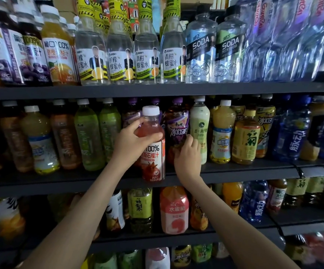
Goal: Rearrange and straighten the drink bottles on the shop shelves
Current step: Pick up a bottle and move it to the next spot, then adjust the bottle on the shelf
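– While the left hand (136, 141) holds that pomegranate juice bottle (154, 158), where does the bottle sit against the row?

– It stands upright, white cap on top and label facing out. Its base hangs level with the front lip of the middle shelf (60, 177), so I judge it is forward of the row and not yet set down. The left fingers (153, 135) wrap its shoulder just under the cap, a firm grip.

– And the right hand (187, 160)?

– It is lower and to the right, on the purple-labelled iced tea bottle (177, 131), which stands on the shelf touching the juice bottle's right side. Its fingers (191, 139) curl round the tea bottle's right flank, tucked into the gap beside a pale green bottle (199, 129). The thumb is hidden.

– So what does the next move turn on?

– Depth, I'd say. The slot lies straight behind the juice bottle, away from the left palm, with purple-capped bottles showing at the back. The long axis is already vertical, so it probably needs only a push rearward and down. The left hand carries it. The right hand is nearer the tea bottle and could nudge it aside to widen the gap.
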`<action>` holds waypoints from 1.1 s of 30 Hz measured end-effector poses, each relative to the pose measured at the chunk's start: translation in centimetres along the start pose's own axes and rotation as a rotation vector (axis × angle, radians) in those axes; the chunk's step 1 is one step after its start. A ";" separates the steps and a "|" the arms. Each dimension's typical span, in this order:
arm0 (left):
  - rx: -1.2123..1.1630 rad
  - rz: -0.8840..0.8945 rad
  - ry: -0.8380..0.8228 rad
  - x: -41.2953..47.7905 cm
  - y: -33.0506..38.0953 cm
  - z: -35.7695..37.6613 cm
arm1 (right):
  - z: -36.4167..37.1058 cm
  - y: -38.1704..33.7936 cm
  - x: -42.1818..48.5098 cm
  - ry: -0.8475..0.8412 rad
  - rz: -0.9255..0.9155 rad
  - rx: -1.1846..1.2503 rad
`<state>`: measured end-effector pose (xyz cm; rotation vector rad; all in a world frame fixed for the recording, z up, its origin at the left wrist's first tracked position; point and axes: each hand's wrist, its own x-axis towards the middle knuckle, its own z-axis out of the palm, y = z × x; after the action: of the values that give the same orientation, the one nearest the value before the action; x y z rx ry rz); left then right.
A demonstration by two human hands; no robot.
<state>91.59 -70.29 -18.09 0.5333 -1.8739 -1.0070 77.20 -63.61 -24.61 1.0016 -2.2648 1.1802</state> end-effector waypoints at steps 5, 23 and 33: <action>0.026 -0.009 0.030 -0.9 0.7 0.5 | -0.5 -0.3 0.4 -0.111 0.059 -0.011; 0.202 -0.165 0.318 -4.9 10.7 -7.5 | -9.7 -12.2 -2.9 -0.589 -0.316 0.587; 0.123 0.025 0.171 -4.8 12.7 -17.9 | -10.3 -21.2 -2.7 -0.503 -0.210 0.890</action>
<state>110.14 -67.22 -5.73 0.6461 -1.7921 -0.8067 94.96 -62.20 -8.96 1.9827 -1.8363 2.0760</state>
